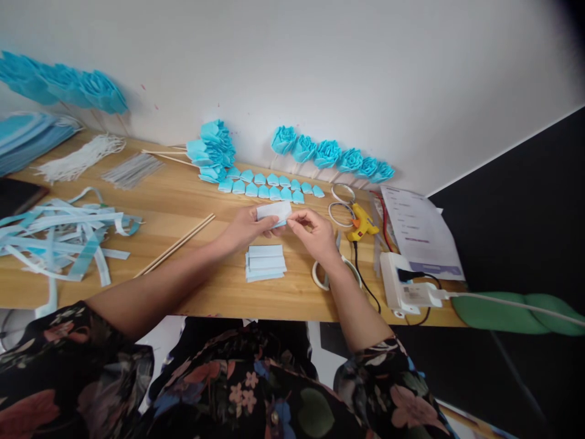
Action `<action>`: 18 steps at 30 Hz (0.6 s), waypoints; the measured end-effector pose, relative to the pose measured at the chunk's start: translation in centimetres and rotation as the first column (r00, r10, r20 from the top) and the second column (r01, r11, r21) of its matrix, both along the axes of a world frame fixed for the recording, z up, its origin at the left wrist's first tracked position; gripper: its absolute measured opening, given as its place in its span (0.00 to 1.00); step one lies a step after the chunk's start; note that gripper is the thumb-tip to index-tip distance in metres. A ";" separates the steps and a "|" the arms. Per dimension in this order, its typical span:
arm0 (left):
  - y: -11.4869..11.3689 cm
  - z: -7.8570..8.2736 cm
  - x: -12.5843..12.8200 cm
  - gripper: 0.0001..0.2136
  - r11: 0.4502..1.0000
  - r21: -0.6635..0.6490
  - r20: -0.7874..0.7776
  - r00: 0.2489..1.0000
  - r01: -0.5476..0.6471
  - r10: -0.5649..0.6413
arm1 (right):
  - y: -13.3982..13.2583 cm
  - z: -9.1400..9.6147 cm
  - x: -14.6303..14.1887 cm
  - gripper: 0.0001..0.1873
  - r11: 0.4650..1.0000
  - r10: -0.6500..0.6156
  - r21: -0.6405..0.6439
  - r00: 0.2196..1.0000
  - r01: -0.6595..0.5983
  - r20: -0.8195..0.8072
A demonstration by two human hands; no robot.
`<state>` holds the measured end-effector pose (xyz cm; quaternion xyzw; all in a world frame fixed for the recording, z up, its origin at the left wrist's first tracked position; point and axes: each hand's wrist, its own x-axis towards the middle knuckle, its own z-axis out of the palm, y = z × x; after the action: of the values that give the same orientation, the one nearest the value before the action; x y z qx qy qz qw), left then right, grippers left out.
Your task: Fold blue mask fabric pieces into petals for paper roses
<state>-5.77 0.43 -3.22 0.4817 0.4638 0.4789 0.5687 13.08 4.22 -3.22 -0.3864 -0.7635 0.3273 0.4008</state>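
Both my hands hold one small pale blue rectangular piece [274,211] above the wooden table [192,207]. My left hand [247,228] pinches its left end and my right hand [315,233] pinches its right end, fingers closed. Just below the hands lies a small stack of similar light blue pieces [265,263]. Behind them, several folded blue petals [269,185] lie in rows, with a clump of folded blue pieces [212,151] at their left end.
Finished blue paper roses [329,153] lean on the wall. A yellow glue gun [362,223], tape rolls [342,211], a white power strip [402,285] and papers [418,231] sit right. Wooden sticks [176,246], blue strip scraps [59,235], white elastic loops [82,158] lie left.
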 end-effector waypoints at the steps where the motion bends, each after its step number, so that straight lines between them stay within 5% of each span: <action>1: 0.0 0.1 0.0 0.12 1.000 0.003 -0.006 1.000 0.003 -0.003 | 0.0 0.0 0.0 0.05 1.000 0.001 0.000 1.000 -0.001 -0.001; 8: -0.3 0.2 0.1 0.20 0.999 0.030 -0.049 0.998 -0.037 0.038 | 0.0 -0.1 0.0 0.05 1.000 -0.014 0.008 1.000 0.014 0.017; 14: 0.0 0.2 0.0 0.16 0.997 0.008 -0.051 0.996 -0.073 0.073 | -0.1 0.0 0.0 0.05 1.000 -0.009 0.002 1.000 0.009 0.008; 18: -0.1 0.1 0.1 0.17 0.996 0.021 -0.068 0.993 -0.092 0.093 | 0.2 -0.2 0.0 0.10 0.995 0.022 -0.095 0.999 -0.026 -0.042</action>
<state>-5.71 0.36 -3.17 0.4812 0.5006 0.4918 0.5253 13.08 4.43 -3.37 -0.3891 -0.7434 0.3759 0.3932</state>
